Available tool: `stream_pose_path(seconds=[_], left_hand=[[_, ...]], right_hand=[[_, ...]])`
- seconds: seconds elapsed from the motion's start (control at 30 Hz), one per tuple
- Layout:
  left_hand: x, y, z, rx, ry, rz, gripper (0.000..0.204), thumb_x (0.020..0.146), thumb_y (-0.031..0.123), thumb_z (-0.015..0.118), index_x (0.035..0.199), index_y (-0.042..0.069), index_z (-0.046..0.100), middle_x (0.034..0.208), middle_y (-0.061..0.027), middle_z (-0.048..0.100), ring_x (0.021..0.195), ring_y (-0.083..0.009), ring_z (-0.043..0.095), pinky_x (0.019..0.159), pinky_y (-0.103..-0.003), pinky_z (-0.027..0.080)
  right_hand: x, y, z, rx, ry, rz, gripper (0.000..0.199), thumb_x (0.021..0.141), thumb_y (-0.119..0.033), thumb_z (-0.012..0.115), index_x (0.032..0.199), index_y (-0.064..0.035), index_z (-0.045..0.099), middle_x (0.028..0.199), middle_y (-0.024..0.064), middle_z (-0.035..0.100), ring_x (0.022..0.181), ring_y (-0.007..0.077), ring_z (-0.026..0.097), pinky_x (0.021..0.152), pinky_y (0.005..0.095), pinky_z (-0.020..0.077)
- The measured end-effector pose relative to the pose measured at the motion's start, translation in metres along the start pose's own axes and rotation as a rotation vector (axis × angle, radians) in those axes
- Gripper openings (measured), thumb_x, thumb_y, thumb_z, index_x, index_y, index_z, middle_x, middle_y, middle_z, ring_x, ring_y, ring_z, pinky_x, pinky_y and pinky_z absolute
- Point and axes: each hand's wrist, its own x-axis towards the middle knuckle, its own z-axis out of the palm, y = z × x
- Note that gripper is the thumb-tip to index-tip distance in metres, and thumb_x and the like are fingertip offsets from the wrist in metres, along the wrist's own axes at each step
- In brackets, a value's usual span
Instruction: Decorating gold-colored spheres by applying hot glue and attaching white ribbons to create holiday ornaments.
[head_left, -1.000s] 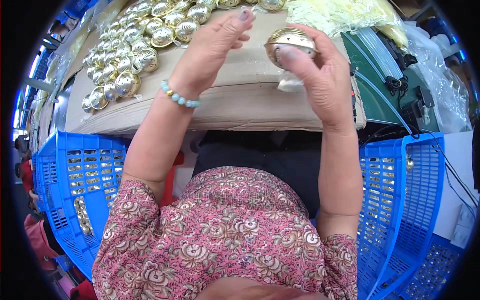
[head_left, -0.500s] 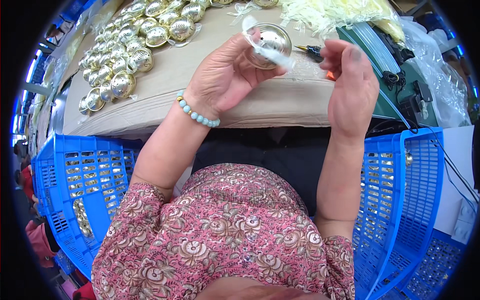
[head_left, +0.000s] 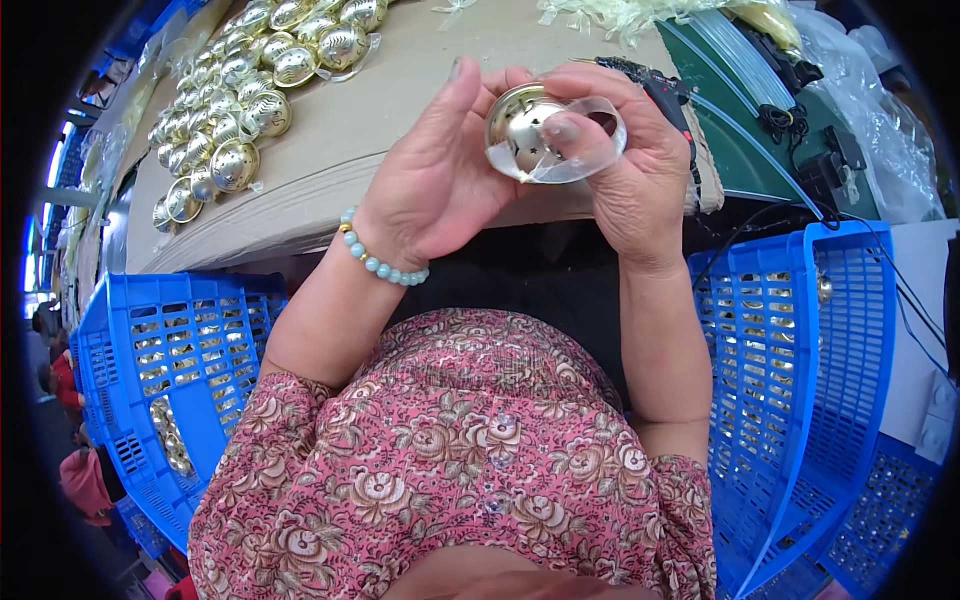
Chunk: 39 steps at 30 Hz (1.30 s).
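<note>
Both my hands meet around a shiny gold dome-shaped ornament [head_left: 520, 130] with small cut-out holes, above the table's near edge. A clear plastic strip [head_left: 598, 165] loops round its right and lower side. My right hand [head_left: 640, 165] grips the ornament and strip, its thumb pressed on the front and its fingers behind. From the left, my left hand [head_left: 430, 180] cups the ornament with its fingers partly hidden behind it; its thumb stands up, off the metal. A bracelet of pale green beads [head_left: 380, 266] circles my left wrist.
Several similar gold ornaments [head_left: 235, 165] lie on the cardboard-covered table [head_left: 330, 150] at left. Behind my right hand is a black tool [head_left: 650, 80] with a pointed tip. Pale strips [head_left: 620, 15] lie at the back. Blue crates [head_left: 190, 320] flank me, with a crate [head_left: 850, 330] on the right.
My right hand has moved left and taken hold of the ornament and strip. The ornament has come nearer and turned; my left thumb has lifted off it.
</note>
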Motion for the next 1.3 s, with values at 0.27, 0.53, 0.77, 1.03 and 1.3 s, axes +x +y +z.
stream_pose_path(seconds=[0.27,0.53,0.77,1.03,1.3], left_hand=[[-0.001,0.004,-0.005,0.015,0.188,-0.115,0.038,0.095,0.035,0.048,0.111,0.001,0.056,0.106,-0.0122,0.062,0.097,-0.0241,0.062,0.088,-0.043,0.050],[0.002,-0.004,-0.003,0.050,0.242,-0.084,0.030,0.093,0.027,0.053,0.109,0.002,0.057,0.103,-0.0100,0.063,0.097,-0.0207,0.061,0.089,-0.039,0.049],[-0.003,-0.004,-0.010,0.072,0.155,-0.120,0.034,0.095,0.027,0.047,0.116,0.001,0.052,0.109,-0.0127,0.061,0.101,-0.0236,0.060,0.094,-0.043,0.046],[-0.010,0.002,-0.003,0.080,0.137,-0.205,0.033,0.092,0.026,0.050,0.114,0.001,0.054,0.105,-0.0111,0.061,0.097,-0.0230,0.060,0.090,-0.046,0.048],[-0.007,-0.005,0.000,0.297,0.101,-0.198,0.028,0.086,0.025,0.061,0.104,0.003,0.059,0.091,-0.0085,0.062,0.084,-0.0189,0.062,0.081,-0.039,0.052]], right_hand=[[0.003,-0.001,-0.035,0.038,-0.294,0.187,0.042,0.083,-0.015,0.060,0.119,0.0039,0.055,0.116,0.0142,0.058,0.108,0.0205,0.054,0.096,0.0333,0.0394],[-0.003,0.006,-0.018,0.020,-0.202,0.197,0.034,0.085,-0.017,0.060,0.113,0.0024,0.060,0.116,0.0141,0.059,0.110,0.0210,0.053,0.099,0.0342,0.0369],[0.005,0.003,-0.004,0.211,-0.041,0.197,0.014,0.086,-0.006,0.061,0.098,0.0018,0.064,0.093,0.0077,0.066,0.079,0.0099,0.062,0.070,0.0196,0.0502],[0.008,-0.004,0.006,0.078,-0.025,0.260,0.012,0.084,-0.004,0.060,0.095,0.0023,0.063,0.082,0.0047,0.064,0.073,0.0060,0.059,0.065,0.0191,0.0491],[0.009,-0.004,0.000,-0.043,-0.136,0.364,0.018,0.081,-0.003,0.057,0.097,0.0033,0.063,0.087,0.0046,0.063,0.079,0.0092,0.058,0.072,0.0219,0.0460]])
